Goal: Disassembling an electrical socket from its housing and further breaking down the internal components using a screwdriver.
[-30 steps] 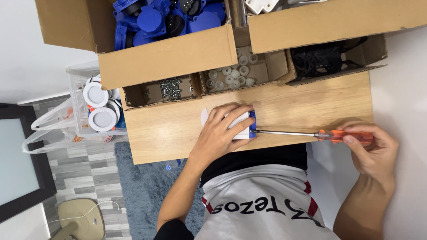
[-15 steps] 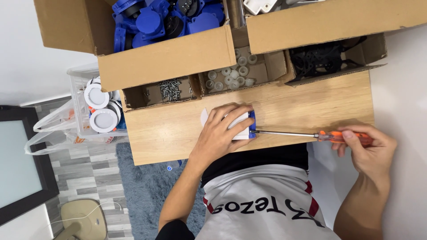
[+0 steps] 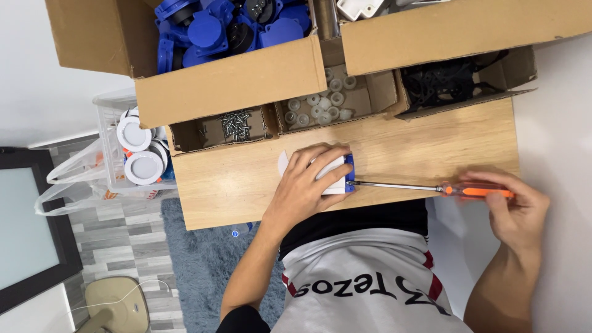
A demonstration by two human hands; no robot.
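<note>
Clear plastic bin (image 3: 114, 148) at the far left holds round white lids. On the wooden counter (image 3: 234, 185), the left hand (image 3: 305, 185) presses a white and blue part (image 3: 336, 176) flat so it won't slide. A screwdriver (image 3: 425, 187) pokes its side. The right hand (image 3: 515, 209) fingers wrap the orange handle. Brown boxes (image 3: 228, 80) behind hold blue pieces, screws and white caps.

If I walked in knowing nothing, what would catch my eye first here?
Probably the long screwdriver with its orange handle, held in the right hand at the right edge of the wooden table, tip against a white and blue part pinned down by the left hand. Next, the cardboard box at the top left, heaped with bright blue plastic pieces.
</note>
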